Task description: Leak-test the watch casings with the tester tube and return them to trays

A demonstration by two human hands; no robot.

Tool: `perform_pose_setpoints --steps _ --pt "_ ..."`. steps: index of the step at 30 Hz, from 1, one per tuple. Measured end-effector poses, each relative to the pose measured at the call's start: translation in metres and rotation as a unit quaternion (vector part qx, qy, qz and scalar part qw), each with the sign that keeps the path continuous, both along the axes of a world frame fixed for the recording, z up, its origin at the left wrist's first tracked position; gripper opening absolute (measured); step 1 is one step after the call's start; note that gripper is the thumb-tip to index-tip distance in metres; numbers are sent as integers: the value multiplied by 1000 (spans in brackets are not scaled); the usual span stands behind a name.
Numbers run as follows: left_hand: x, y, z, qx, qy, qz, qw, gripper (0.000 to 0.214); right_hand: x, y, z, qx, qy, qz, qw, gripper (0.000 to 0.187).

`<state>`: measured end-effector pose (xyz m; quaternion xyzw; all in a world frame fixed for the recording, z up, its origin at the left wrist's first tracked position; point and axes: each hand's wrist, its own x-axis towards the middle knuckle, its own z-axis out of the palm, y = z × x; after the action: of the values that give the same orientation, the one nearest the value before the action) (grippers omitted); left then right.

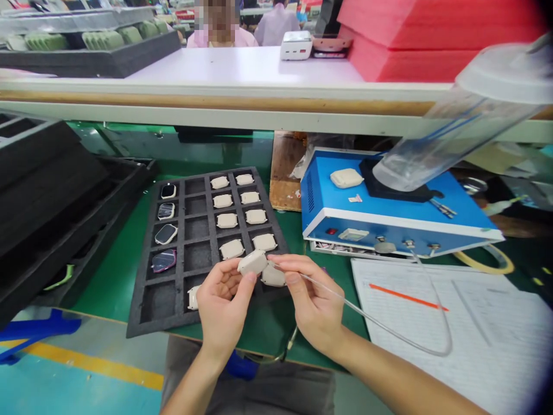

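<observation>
Between the thumb and fingers of my left hand (224,305) is a beige watch case (253,262), tilted above the tray's near right part. My right hand (317,305) pinches the end of a thin transparent tube (389,329), with its tip close to the case's right side. Whether the tip touches the case I cannot tell. Below both hands lies a black foam tray (138,323). Its right columns hold several beige watch cases (227,220), and its left column holds several dark watch screens (166,234). My left hand partly hides one case at the near edge.
The tube runs to a blue machine (341,213) at the right, which carries another beige case (346,178) and a transparent cylinder (440,127). Papers (401,323) with an orange strip lie before it. Black foam trays (47,196) are stacked at left. A raised shelf (242,69) crosses behind.
</observation>
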<state>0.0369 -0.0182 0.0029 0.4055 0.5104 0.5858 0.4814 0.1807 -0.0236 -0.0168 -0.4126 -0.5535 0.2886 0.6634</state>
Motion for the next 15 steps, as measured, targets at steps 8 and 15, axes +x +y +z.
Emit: perform_pose_setpoints --steps 8,15 --pt "-1 0 -1 3 19 1 1000 32 -1 1 0 -4 -13 -13 1000 16" --pt "-1 -1 -2 15 28 -7 999 25 -1 2 -1 -2 -12 -5 1000 17"
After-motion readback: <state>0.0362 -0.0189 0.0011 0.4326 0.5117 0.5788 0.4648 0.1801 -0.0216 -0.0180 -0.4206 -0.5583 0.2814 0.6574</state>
